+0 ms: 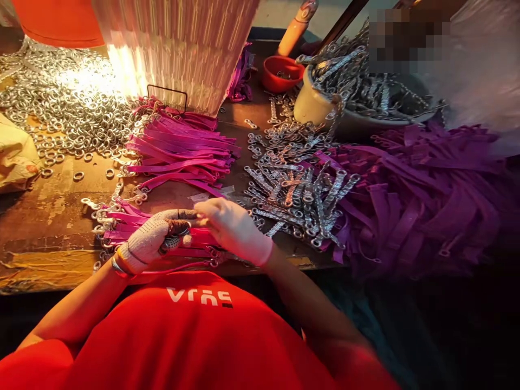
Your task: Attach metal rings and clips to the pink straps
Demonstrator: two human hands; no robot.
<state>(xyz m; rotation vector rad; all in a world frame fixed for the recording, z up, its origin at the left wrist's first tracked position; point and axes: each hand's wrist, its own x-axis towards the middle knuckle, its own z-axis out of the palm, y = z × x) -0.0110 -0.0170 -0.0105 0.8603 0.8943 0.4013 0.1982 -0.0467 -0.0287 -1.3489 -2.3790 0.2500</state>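
"Fingers first?"

"On the left hand (152, 241) they curl in. On the right hand (235, 227) they bunch together, tips close by the left ones. I can't tell if they grip anything."

"Where are the pink straps (117, 235)?"

"Under both hands, on the table (60, 216). More lie by a heap of rings (81, 127). Silver pieces (290, 189) sit to the right, beside purple straps (410, 203)."

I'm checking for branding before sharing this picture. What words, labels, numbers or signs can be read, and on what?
Red shirt: white lettering, roughly "vrns" as seen here; stylised and perhaps upside down, so the exact word is uncertain.
No other text can be made out.
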